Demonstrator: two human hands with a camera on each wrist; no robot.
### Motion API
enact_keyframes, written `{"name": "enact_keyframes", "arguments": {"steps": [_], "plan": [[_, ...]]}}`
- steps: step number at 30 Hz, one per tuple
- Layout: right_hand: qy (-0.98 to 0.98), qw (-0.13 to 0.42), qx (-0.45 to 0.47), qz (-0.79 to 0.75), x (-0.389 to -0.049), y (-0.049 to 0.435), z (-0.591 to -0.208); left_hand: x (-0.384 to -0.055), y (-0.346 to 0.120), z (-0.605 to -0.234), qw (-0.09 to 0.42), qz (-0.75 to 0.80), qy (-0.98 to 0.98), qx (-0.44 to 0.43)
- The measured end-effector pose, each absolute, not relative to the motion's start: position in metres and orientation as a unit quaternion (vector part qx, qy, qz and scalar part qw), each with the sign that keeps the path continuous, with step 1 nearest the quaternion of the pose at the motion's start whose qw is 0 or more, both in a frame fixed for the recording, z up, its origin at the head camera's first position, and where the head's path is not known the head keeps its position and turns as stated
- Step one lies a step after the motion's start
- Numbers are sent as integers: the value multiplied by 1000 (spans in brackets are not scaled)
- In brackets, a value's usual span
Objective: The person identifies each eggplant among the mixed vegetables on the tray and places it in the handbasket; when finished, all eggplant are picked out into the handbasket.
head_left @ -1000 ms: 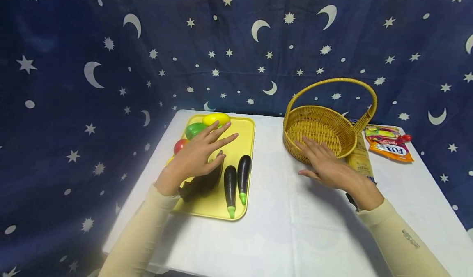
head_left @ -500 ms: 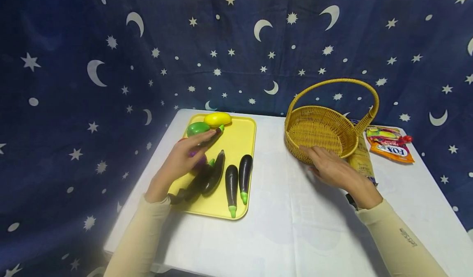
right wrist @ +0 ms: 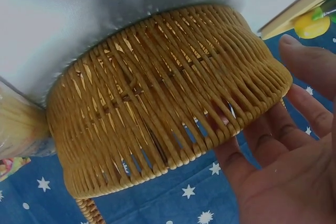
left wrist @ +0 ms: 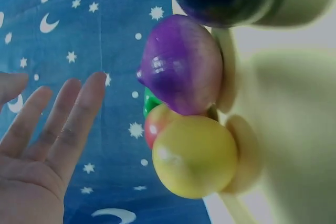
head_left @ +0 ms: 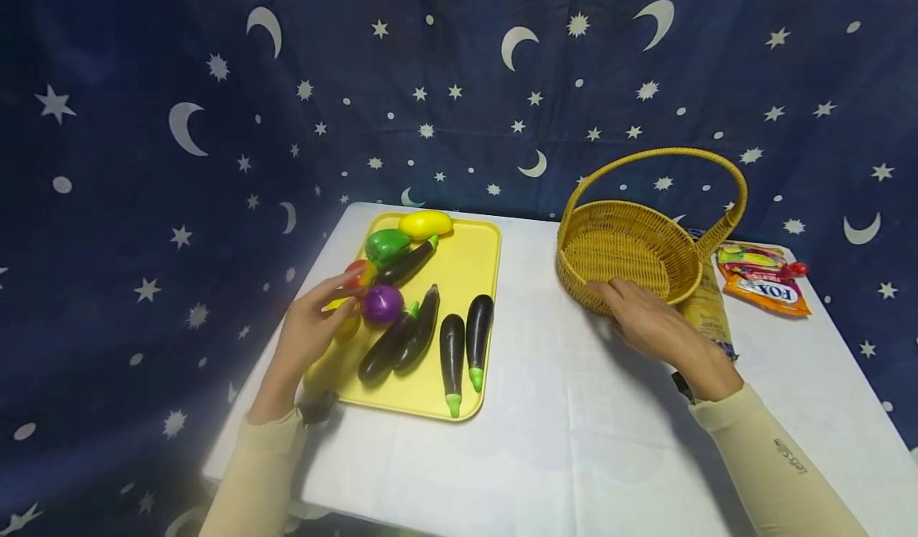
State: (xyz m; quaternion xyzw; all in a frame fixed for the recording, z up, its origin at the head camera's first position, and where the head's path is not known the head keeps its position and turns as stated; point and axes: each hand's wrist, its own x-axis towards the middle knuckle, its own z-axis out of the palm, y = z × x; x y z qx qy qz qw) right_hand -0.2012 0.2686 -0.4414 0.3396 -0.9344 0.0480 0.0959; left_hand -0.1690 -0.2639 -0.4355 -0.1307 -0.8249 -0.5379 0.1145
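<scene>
My left hand (head_left: 308,330) hovers over the left edge of the yellow tray (head_left: 473,242), fingers spread, holding nothing. Nearest to it are a round purple piece with a pointed tip (head_left: 382,305), a red-and-yellow fruit (head_left: 364,271) and a round yellow fruit (left wrist: 195,157). Two eggplants (head_left: 419,328) lie side by side near the tray's middle, and two others (head_left: 452,362) along its right side. My right hand (head_left: 645,318) has its fingers curled over the near rim of the wicker basket (head_left: 617,250); in the right wrist view the thumb (right wrist: 307,66) stands apart from the weave.
Farther up the tray lie another eggplant (head_left: 407,262), a green pepper (head_left: 387,247) and a long yellow fruit (head_left: 425,225). Right of the basket are a yellow packet (head_left: 706,314) and an orange FOX'S bag (head_left: 766,292). A starry curtain (head_left: 459,59) hangs behind the white table (head_left: 531,441).
My left hand has drawn back leftward and toward me, uncovering the purple piece and eggplants. The right hand's fingers have bent over the basket's rim; the basket has stayed put.
</scene>
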Motion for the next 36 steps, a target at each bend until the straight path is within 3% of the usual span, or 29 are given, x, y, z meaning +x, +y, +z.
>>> {"name": "enact_keyframes", "arguments": {"steps": [15, 22, 36], "plan": [[-936, 67, 338, 65, -203, 272, -440, -142, -289, -461, 104, -623, -775, -10], [-940, 58, 329, 67, -204, 272, -440, -137, -298, -472, 94, -689, -718, 4], [-944, 37, 321, 72, -202, 270, -437, -129, -315, -485, 79, -599, -781, 156]]}}
